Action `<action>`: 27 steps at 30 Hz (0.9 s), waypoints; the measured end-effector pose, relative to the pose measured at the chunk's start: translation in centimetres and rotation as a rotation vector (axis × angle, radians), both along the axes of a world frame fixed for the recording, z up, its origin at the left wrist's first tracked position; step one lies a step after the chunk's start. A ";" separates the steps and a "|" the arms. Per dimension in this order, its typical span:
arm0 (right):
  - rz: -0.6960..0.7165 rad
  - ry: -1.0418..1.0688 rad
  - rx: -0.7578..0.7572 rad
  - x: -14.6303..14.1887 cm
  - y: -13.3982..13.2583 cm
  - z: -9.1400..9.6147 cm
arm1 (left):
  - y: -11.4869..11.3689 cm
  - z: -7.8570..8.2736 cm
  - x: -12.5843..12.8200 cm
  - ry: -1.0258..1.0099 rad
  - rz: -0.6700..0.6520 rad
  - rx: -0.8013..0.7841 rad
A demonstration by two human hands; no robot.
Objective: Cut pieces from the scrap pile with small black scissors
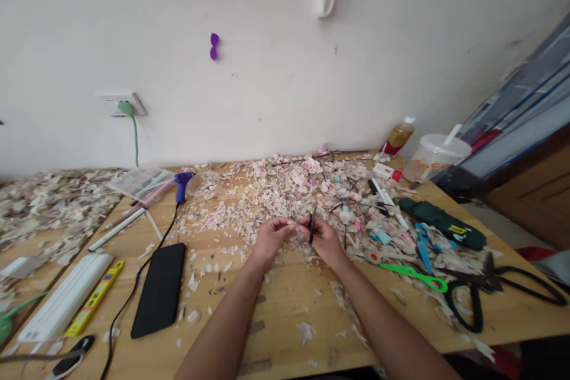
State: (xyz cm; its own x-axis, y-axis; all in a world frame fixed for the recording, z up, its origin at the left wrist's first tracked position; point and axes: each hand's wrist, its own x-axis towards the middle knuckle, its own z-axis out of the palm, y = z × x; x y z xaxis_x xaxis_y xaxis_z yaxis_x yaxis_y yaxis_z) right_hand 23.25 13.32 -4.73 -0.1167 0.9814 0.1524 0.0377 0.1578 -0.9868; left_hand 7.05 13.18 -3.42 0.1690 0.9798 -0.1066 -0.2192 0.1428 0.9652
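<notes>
Both my hands meet over the middle of the wooden table (285,309). My right hand (325,238) is closed around a thin black stick-like tool (312,222) that points up and away. My left hand (272,235) pinches a small pale scrap (291,227) right beside the tool's lower end. A heap of pale and pink shavings (285,187) lies just beyond my fingers.
A black phone (159,288) lies at the left with a cable, a blue glue gun (181,185) beyond it. Green scissors (414,275), blue scissors (423,246), large black scissors (485,288) and a dark folded umbrella (440,222) lie at the right. A bottle (398,138) and tub (434,157) stand by the wall.
</notes>
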 end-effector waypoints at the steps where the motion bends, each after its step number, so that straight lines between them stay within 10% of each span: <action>1: -0.006 -0.018 0.013 0.0 0.0 -0.1 | 0.0 0.0 0.0 -0.024 0.003 -0.014; 14: -0.041 -0.770 0.383 -1.0 -0.9 -0.5 | 1.0 1.0 -0.7 -0.488 0.414 -0.058; 27: -0.012 -0.768 0.369 -0.7 -1.0 -1.0 | -0.9 0.8 -0.7 -0.007 0.352 0.136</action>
State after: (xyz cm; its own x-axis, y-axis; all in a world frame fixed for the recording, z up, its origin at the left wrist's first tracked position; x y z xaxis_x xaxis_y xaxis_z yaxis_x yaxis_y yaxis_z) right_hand 22.59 12.35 -5.74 -0.3084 0.8864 0.3452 0.6793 0.4593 -0.5724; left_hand 6.34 12.32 -2.58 -0.1804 0.9832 0.0284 -0.2387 -0.0717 0.9684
